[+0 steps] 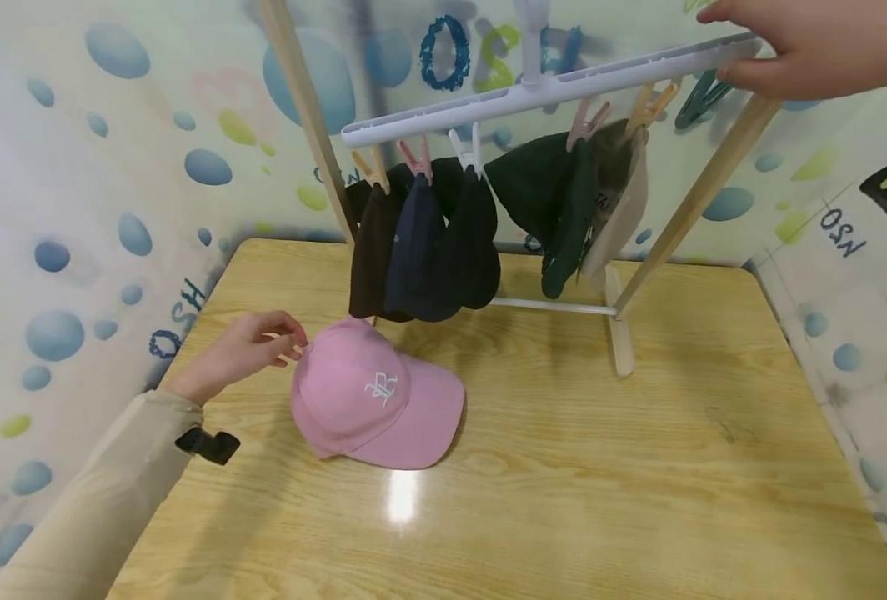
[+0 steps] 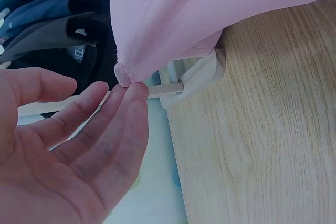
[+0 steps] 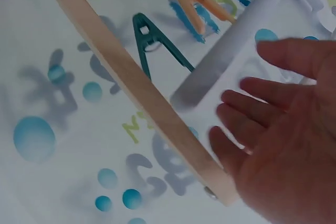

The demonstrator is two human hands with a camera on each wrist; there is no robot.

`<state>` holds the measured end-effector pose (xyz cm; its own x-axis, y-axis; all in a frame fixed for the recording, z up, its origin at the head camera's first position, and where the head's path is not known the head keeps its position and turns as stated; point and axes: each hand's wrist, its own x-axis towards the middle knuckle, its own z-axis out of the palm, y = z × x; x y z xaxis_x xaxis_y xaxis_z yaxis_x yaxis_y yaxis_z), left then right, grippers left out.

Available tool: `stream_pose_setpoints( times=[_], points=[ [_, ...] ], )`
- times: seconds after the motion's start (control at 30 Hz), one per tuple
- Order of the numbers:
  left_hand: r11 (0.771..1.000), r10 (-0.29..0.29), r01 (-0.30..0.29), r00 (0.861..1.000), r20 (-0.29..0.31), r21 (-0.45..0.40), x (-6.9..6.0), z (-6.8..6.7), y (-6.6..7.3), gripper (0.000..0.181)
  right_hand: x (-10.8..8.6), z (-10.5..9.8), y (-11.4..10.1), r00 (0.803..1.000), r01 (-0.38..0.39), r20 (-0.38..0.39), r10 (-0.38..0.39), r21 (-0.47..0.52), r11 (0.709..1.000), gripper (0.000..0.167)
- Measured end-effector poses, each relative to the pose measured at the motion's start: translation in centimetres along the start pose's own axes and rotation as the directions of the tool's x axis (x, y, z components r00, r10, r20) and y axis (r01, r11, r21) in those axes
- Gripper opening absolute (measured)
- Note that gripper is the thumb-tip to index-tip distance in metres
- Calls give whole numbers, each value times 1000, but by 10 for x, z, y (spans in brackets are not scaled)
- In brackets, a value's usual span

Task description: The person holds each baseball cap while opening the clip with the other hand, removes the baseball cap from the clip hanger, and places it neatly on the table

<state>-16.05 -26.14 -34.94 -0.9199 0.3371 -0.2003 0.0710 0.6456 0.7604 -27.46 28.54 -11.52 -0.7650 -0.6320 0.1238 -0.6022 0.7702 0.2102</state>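
A pink cap point(image 1: 349, 392) with a white embroidered letter lies on the wooden table. Fingertips of my left hand point(image 1: 256, 346) touch the button at its crown; in the left wrist view the thumb stands apart from the other fingers of that hand point(image 2: 79, 145). At upper right, my right hand point(image 1: 834, 50) is beside the end of a pale hanger bar point(image 1: 481, 104). The right wrist view shows this hand point(image 3: 283, 114) with fingers spread, apart from the bar. An unloaded green clip point(image 1: 702, 98) hangs near that end.
Several dark caps point(image 1: 421, 250) and a beige-brown cap point(image 1: 623, 192) hang from clips on the bar. A wooden stand's posts point(image 1: 702, 196) and foot point(image 1: 619, 333) rise at the back of the table point(image 1: 601, 483). Patterned walls point(image 1: 53, 208) enclose the sides.
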Motion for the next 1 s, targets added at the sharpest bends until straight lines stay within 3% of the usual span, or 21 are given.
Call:
stream_pose_setpoints(
  times=[0.13, 0.23, 0.4, 0.6, 0.8, 1.0],
  points=[
    [1000, -13, 13, 1000, -3, 1, -1, 1, -1, 20, 13, -3, 5, 982, -63, 181, 60, 11, 998, 55],
    [1000, -21, 21, 1000, -6, -3, -1, 2, 0, 21, 20, -1, 9, 974, -72, 215, 63, 36, 997, 53],
    [1000, -18, 18, 1000, -11, -18, -1, 5, -2, 20, 26, 12, 20, 984, -55, 171, 52, 12, 998, 35],
    [1000, -4, 4, 1000, -18, -31, 1, 9, -3, 19, 13, 9, 19, 991, -32, 131, 24, 58, 998, 21],
    [999, -11, 10, 1000, -18, -31, 3, 9, -3, 20, -4, 3, 1, 983, -68, 172, 55, 67, 995, 24],
    [1000, -23, 23, 999, -24, -18, 3, 8, -2, 20, -11, 8, 0, 987, -51, 154, 44, 42, 998, 26]
  ],
)
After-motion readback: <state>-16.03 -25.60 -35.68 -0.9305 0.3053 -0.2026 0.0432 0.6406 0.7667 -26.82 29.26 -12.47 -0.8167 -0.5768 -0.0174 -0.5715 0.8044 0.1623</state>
